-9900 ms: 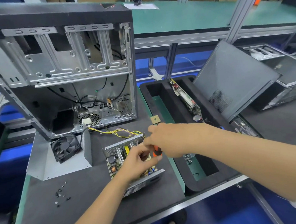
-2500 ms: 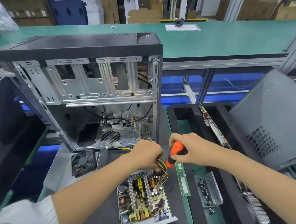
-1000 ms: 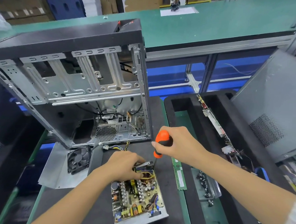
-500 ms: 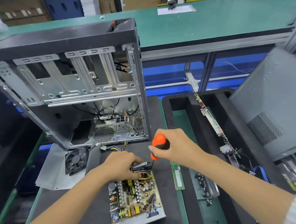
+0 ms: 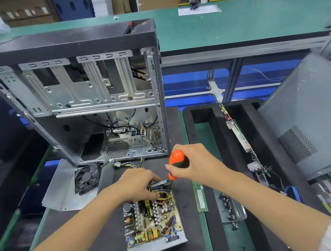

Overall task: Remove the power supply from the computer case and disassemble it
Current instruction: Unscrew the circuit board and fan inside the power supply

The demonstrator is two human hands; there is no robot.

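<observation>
A worker is taking apart a power supply at an electronics desk point(image 5: 105, 235) covered with a dark mat. Toward the desk's left edge, the removed metal cover point(image 5: 61, 189) is lying flat with its black fan point(image 5: 86, 177) facing up. Behind it, at the back of the mat, the stripped computer case point(image 5: 82, 94) is standing upright with its side open, loose cables hanging inside. Near the front edge, the power supply point(image 5: 153, 224) is sitting out of the case in its open metal tray, circuit board exposed. The left hand point(image 5: 138, 183) is resting on the far end of the unit, fingers curled down into the bundle of yellow and black wires point(image 5: 164, 194); whether that grip is actually pinching them cannot be told. Just beside it, the right hand point(image 5: 199, 163) is clenching the orange-and-black screwdriver point(image 5: 175, 164) upright, its shaft pointing down at the unit's far right corner. Along the mat's right edge a green memory stick point(image 5: 202, 198) is lying flat. Farther right, a black foam tray point(image 5: 227, 140) is holding a clear dish of dark screws point(image 5: 230, 211) and a circuit card point(image 5: 237, 133) standing on edge, while a grey side panel point(image 5: 307, 117) is leaning at the far right.
</observation>
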